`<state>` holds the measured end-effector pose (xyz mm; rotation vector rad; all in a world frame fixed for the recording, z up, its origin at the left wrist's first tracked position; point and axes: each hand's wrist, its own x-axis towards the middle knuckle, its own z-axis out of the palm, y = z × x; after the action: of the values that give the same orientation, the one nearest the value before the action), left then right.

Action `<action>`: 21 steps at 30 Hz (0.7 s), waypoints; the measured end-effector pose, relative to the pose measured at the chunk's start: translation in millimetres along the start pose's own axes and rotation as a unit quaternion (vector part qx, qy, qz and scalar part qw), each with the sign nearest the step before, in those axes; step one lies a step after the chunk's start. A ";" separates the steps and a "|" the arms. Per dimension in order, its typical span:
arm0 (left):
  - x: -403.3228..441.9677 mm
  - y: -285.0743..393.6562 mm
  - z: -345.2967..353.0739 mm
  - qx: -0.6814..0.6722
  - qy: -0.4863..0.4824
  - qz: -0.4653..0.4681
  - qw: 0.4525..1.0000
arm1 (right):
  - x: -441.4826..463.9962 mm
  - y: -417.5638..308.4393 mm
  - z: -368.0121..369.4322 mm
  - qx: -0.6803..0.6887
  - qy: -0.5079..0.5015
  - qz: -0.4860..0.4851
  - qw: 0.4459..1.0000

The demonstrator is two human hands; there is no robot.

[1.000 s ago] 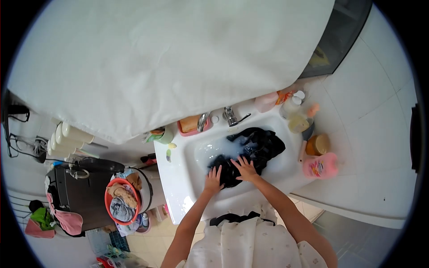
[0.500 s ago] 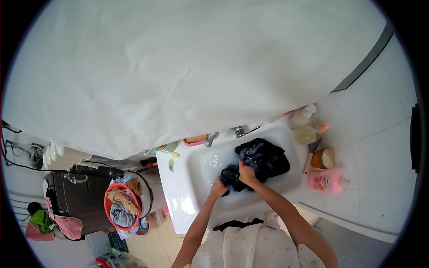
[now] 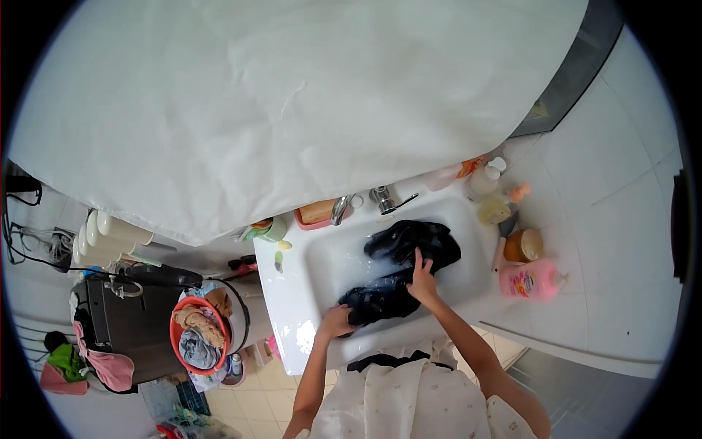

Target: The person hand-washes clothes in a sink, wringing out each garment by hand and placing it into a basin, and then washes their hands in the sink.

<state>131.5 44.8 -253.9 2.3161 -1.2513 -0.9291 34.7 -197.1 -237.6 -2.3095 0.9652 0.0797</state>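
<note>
A wet black garment (image 3: 380, 296) lies spread in the soapy water of the white sink (image 3: 479, 282), with suds on its dark cloth. My left hand (image 3: 336, 322) is closed on the garment's near left end, by the basin's front wall. Further right, my right hand (image 3: 422, 284) grips the middle of the cloth, one finger stretched along it. The far right part of the garment is bunched beyond that hand. Folds of cloth and water hide some fingertips.
Behind the basin are a faucet (image 3: 339, 211), a lever handle (image 3: 384, 199) and a pink soap dish (image 3: 314, 215). A pink bottle (image 3: 528, 281), an amber jar (image 3: 523, 246) and pump bottles stand on the right. A red basin of clothes (image 3: 175, 333) is at left.
My left hand has moved left and toward me, drawing the garment out longer across the sink. My right hand has shifted slightly right along the cloth. The camera view has tilted a little.
</note>
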 end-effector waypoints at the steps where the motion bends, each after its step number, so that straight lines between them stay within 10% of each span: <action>1: 3.7 3.6 3.2 -0.009 0.019 0.039 0.999 | 6.9 -7.7 -8.0 -0.021 0.036 -0.006 0.999; 9: 11.5 63.6 3.7 -0.127 0.077 0.168 0.974 | 71.9 13.4 49.2 0.005 -0.027 -0.048 0.998; 11: 5.8 76.5 -5.0 -0.149 0.076 0.158 0.973 | 53.8 -0.7 50.2 0.082 -0.108 -0.252 0.958; 14: -4.2 89.4 -19.4 -0.221 0.062 0.115 0.967 | 18.1 -22.3 85.7 0.050 -0.366 -0.284 0.885; 18: -13.9 76.0 -18.2 -0.234 0.070 0.118 0.962 | 8.2 2.5 137.7 0.258 -0.320 -0.329 0.850; 21: -20.8 68.6 -16.5 -0.232 0.134 0.072 0.961 | -0.4 -42.2 33.1 -0.118 0.010 -0.218 0.969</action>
<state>93.0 24.5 -194.6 1.8797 -0.9516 -0.7332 68.1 -155.3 -241.8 -2.6947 0.4552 -0.0134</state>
